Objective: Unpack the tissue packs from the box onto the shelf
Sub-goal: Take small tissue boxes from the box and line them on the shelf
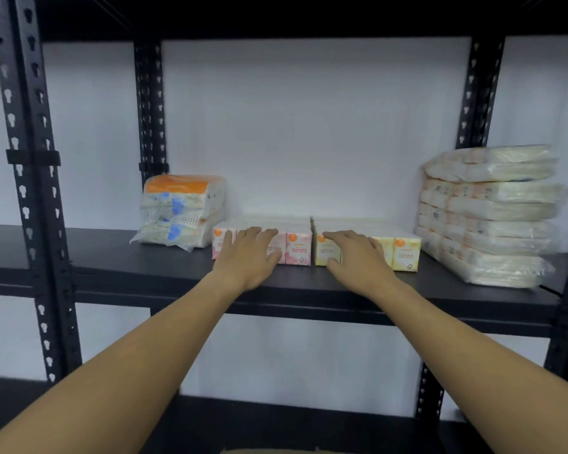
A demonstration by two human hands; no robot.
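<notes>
1. Head view: left hand (250, 253) lying flat, fingers straight, on pink tissue pack (297, 245); right hand (354, 253) lying flat on yellow tissue pack (405, 252), thumb at its front.
2. Both packs sitting mid-frame on shelf (145, 263); placing step looks like it's finishing.
3. Next: letting go, heading back to the box, which isn't showing.

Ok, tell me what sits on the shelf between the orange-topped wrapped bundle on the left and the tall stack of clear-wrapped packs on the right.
In the head view: a pink tissue pack and a yellow tissue pack, side by side, a hand on each.
</notes>
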